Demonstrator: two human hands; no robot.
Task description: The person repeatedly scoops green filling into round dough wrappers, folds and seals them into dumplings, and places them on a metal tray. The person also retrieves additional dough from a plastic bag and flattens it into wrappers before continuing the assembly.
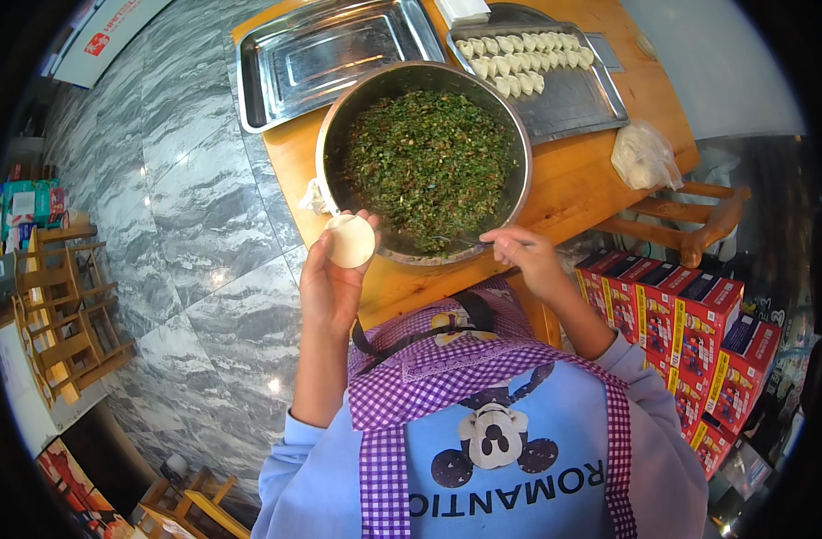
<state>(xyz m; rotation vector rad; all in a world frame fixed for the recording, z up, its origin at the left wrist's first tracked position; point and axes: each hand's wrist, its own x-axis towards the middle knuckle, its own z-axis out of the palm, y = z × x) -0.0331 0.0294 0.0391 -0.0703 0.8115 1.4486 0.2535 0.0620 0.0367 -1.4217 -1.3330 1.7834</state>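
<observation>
A round dough wrapper (351,241) lies flat on the open palm and fingers of my left hand (334,276), by the near left rim of a large metal bowl (324,145). The bowl holds a chopped green filling (431,165) with small brown bits. My right hand (527,255) grips a thin utensil (475,241) at the bowl's near right rim; its tip is in the filling and its kind cannot be told. Behind the bowl to the right, folded dumplings (518,54) stand in rows on a metal tray (566,111).
An empty steel tray (249,87) is at the wooden table's (397,286) back left. A plastic bag with pale contents (643,158) lies at the right edge. A wooden chair (694,215) and stacked red boxes (694,323) stand at the right. Crumpled tissue (313,197) lies left of the bowl.
</observation>
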